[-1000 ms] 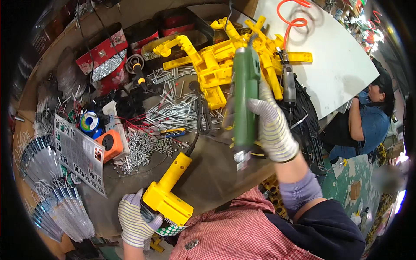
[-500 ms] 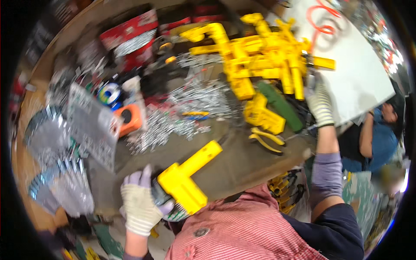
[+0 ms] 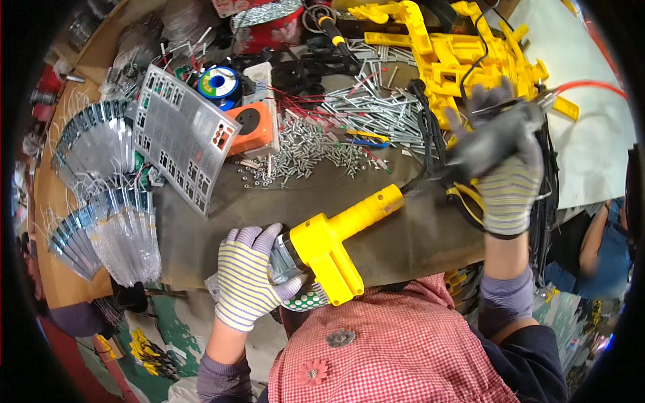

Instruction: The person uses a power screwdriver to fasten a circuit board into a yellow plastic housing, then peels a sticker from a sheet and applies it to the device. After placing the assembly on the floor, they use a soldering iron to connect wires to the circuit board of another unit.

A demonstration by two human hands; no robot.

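Note:
My left hand [image 3: 247, 272] is wrapped round the grey end of a yellow pistol-grip power tool [image 3: 329, 258]. The tool lies tilted over the table's near edge, its handle pointing up and right with a black cord [image 3: 418, 180] coming out. On the right, my gloved right hand [image 3: 512, 185] holds a dark grey air screwdriver [image 3: 500, 138], smeared by motion. A red hose [image 3: 584, 84] runs from it to the right. Under that hand lie yellow-handled pliers [image 3: 468, 201], partly hidden. Both hands wear striped gloves.
Yellow plastic housings [image 3: 463, 57] are heaped at the back right. Small screws [image 3: 309, 148] and long screws [image 3: 390, 107] lie mid-table. At left are a clear printed plate [image 3: 178, 138], a solder spool [image 3: 218, 82], an orange block [image 3: 254, 127] and fanned strips [image 3: 124, 225]. Another person [image 3: 608, 248] sits at right.
My right hand has come away from the yellow housings with the air screwdriver, toward the yellow tool. My left hand still grips that tool. The whole view has shifted.

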